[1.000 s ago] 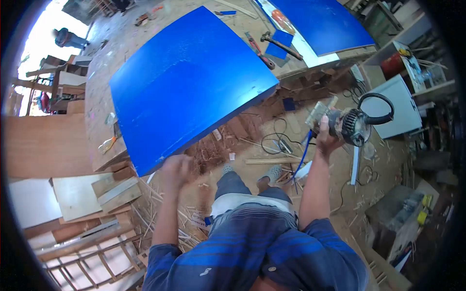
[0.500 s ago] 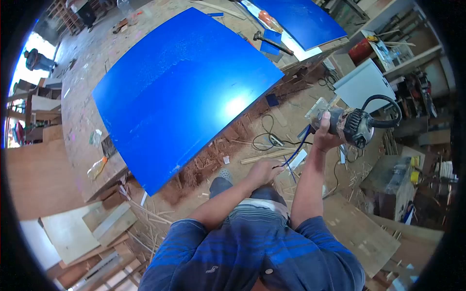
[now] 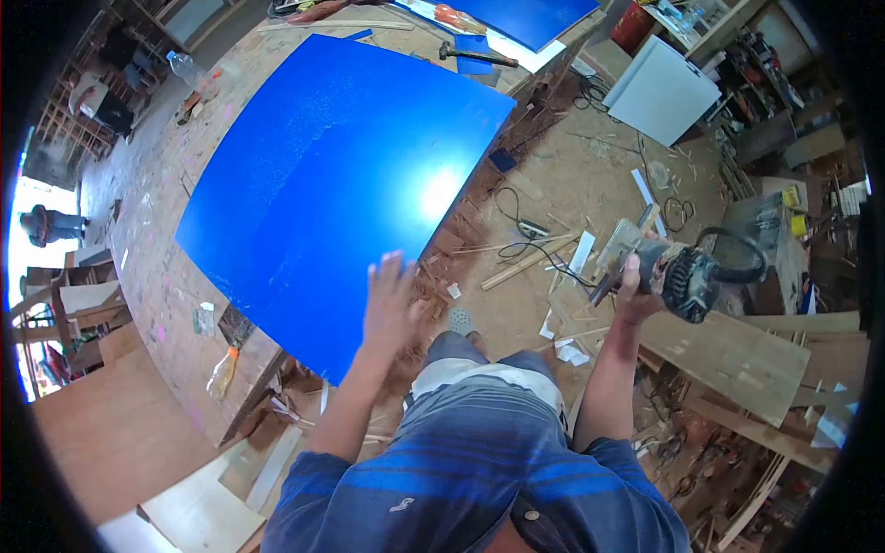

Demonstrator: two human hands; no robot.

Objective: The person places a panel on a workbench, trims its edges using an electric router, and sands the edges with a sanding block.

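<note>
A large glossy blue panel (image 3: 313, 203) lies on the workbench (image 3: 161, 304). My left hand (image 3: 391, 304) is over the panel's near edge, fingers spread and holding nothing; whether it touches the surface I cannot tell. Out to the right, my right hand (image 3: 635, 297) is wrapped round a trim router (image 3: 680, 278). The router is held sideways, its flat base plate toward the panel and its thick black cord looping from the back end. Below it, wood offcuts and white scraps litter the floor.
A hammer (image 3: 479, 57) lies beyond the panel, near another blue sheet (image 3: 535, 17). An orange-capped bottle (image 3: 223, 373) rests on the bench's left corner. A black cable (image 3: 530, 247) crosses the floor. Boards lean at lower left, and several people stand at far left.
My left hand has let go of a thin blue strip beside the router and swung left over the panel's edge. The router is slightly lower in view, still in my right hand.
</note>
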